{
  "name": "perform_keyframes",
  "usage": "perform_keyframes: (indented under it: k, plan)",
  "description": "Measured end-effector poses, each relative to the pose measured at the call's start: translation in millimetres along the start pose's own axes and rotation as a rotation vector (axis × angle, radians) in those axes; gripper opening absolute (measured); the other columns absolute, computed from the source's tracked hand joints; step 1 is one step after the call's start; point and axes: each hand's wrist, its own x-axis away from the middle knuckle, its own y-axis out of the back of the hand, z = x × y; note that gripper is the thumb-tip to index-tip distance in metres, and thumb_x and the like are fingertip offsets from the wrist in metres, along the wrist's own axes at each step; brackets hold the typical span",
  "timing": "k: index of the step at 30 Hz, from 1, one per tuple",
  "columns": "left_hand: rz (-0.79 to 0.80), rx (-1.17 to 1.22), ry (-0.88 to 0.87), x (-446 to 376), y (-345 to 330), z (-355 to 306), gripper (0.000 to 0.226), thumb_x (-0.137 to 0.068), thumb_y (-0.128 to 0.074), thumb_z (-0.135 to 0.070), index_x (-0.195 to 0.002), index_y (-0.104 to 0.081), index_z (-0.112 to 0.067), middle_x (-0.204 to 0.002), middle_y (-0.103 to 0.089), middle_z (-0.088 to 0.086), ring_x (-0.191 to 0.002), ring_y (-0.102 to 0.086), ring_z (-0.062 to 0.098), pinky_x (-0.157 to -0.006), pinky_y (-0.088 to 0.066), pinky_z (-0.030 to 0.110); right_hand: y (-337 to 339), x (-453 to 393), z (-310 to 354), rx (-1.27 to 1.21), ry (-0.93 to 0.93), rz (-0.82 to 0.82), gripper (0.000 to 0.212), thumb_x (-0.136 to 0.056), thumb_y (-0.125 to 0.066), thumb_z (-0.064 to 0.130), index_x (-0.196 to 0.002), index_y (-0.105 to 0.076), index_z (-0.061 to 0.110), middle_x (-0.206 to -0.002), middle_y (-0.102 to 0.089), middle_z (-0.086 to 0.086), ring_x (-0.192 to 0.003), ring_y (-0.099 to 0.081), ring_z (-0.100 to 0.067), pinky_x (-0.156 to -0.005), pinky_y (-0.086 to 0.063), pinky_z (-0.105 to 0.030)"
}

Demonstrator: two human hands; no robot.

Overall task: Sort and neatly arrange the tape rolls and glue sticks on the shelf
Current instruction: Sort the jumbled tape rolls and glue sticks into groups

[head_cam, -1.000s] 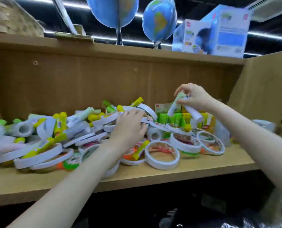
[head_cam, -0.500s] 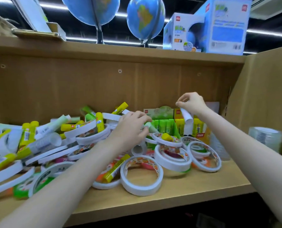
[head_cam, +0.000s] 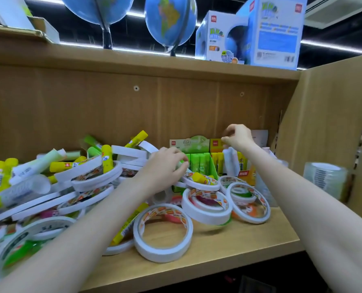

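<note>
We find the sorting at an early stage. A loose heap of flat white paper-cored tape rolls (head_cam: pixel 162 233) and yellow- and green-capped plastic glue sticks (head_cam: pixel 106 158) covers most of the light wooden shelf (head_cam: pixel 228 246), the two kinds mixed together.

At the back right stands a green cardboard display box (head_cam: pixel 199 163) with green glue sticks set upright in it, and beside it a yellow cardboard display box (head_cam: pixel 245 172) holding yellow ones and a white tube.

The right hand (head_cam: pixel 238 137) hovers above the yellow box, fingers curled toward the thumb; we see nothing between them and judge it clenched on nothing. The left hand (head_cam: pixel 165 166) lies on the heap just left of the green box, fingers bent over a pale green glue stick (head_cam: pixel 183 166); we cannot tell whether it grasps that stick or merely touches it.

We judge the step in hand to be returning sticks to the boxes by colour. The next move calls for lifting one smooth, round stick clear without dragging the tape rings that overlap it; those rings are light and slide readily.

A stack of clear glossy tape rolls (head_cam: pixel 323 180) stands at the far right.
</note>
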Motion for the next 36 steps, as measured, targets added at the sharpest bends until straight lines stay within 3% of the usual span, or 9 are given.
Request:
perform_keyframes:
  k: [4,8,12,16,20,22,25,32,36]
  plan:
    - [-0.018,0.013,-0.020,1,-3,0,0.031,-0.098,-0.038,-0.030,-0.116,-0.059,-0.017,-0.124,-0.052,0.001,-0.112,-0.044,0.022,-0.097,-0.035,0.039,-12,-1,-6,0.263,0.073,0.128,0.021,-0.089,-0.059,0.015,-0.102,-0.064,0.000,-0.110,-0.060,-0.020,-0.111,-0.052,-0.032,-0.087,-0.043,-0.034]
    - [-0.058,-0.014,-0.018,4,-1,10,0.029,-0.096,-0.040,-0.026,-0.114,-0.060,-0.016,-0.123,-0.053,0.001,-0.110,-0.045,0.021,-0.097,-0.035,0.038,-14,6,-3,0.350,0.147,0.160,0.017,-0.090,-0.053,0.011,-0.098,-0.066,0.004,-0.109,-0.059,-0.019,-0.109,-0.050,-0.033,-0.091,-0.042,-0.039]
    - [-0.239,0.036,0.007,22,15,21,0.043,-0.084,-0.033,-0.033,-0.099,-0.066,-0.011,-0.109,-0.060,0.005,-0.100,-0.055,0.028,-0.087,-0.042,0.040,-2,14,23,0.323,0.277,0.113,0.019,-0.090,-0.052,0.012,-0.102,-0.066,0.006,-0.104,-0.055,-0.013,-0.110,-0.050,-0.030,-0.093,-0.039,-0.036]
    - [-0.395,-0.023,0.094,60,46,40,0.051,-0.077,-0.026,-0.038,-0.095,-0.067,-0.013,-0.104,-0.063,0.003,-0.093,-0.055,0.028,-0.079,-0.030,0.032,-9,39,85,0.207,0.519,0.159,0.017,-0.088,-0.056,0.014,-0.102,-0.065,0.010,-0.097,-0.047,-0.007,-0.094,-0.054,-0.024,-0.082,-0.037,-0.023]
    - [-0.367,-0.106,0.268,100,73,79,0.062,-0.070,-0.023,-0.045,-0.100,-0.067,-0.013,-0.108,-0.062,0.005,-0.097,-0.054,0.031,-0.081,-0.037,0.037,-33,64,152,0.112,0.724,0.338,0.032,-0.089,-0.058,0.021,-0.121,-0.056,0.018,-0.117,-0.051,-0.010,-0.110,-0.050,-0.022,-0.092,-0.035,-0.023]
    - [-0.284,-0.129,0.271,115,77,96,0.067,-0.069,-0.022,-0.047,-0.106,-0.066,-0.012,-0.110,-0.063,0.008,-0.100,-0.056,0.033,-0.084,-0.040,0.040,-48,69,173,0.089,0.704,0.550,0.045,-0.092,-0.056,0.027,-0.135,-0.044,0.023,-0.139,-0.042,-0.003,-0.127,-0.040,-0.017,-0.106,-0.031,-0.030]
    - [-0.162,-0.081,0.228,123,78,106,0.065,-0.076,-0.026,-0.046,-0.121,-0.059,-0.013,-0.120,-0.060,0.007,-0.113,-0.053,0.027,-0.092,-0.040,0.035,-64,67,185,0.121,0.560,0.673,0.040,-0.095,-0.051,0.030,-0.133,-0.049,0.018,-0.141,-0.045,-0.002,-0.129,-0.041,-0.018,-0.109,-0.031,-0.033]
    - [-0.105,-0.004,0.429,91,79,90,0.046,-0.092,-0.042,-0.048,-0.127,-0.050,-0.019,-0.119,-0.060,0.008,-0.112,-0.053,0.029,-0.094,-0.041,0.042,-65,62,173,-0.126,0.436,0.000,0.015,-0.084,-0.059,0.009,-0.095,-0.069,0.012,-0.103,-0.055,-0.011,-0.102,-0.050,-0.023,-0.078,-0.030,-0.020]
    - [-0.100,0.005,0.530,73,73,92,0.046,-0.086,-0.054,-0.050,-0.119,-0.051,-0.017,-0.112,-0.061,0.004,-0.104,-0.055,0.025,-0.084,-0.045,0.037,-33,57,169,-0.111,0.446,-0.076,0.013,-0.085,-0.061,0.014,-0.095,-0.069,0.011,-0.092,-0.048,-0.005,-0.086,-0.043,-0.015,-0.070,-0.026,-0.018]
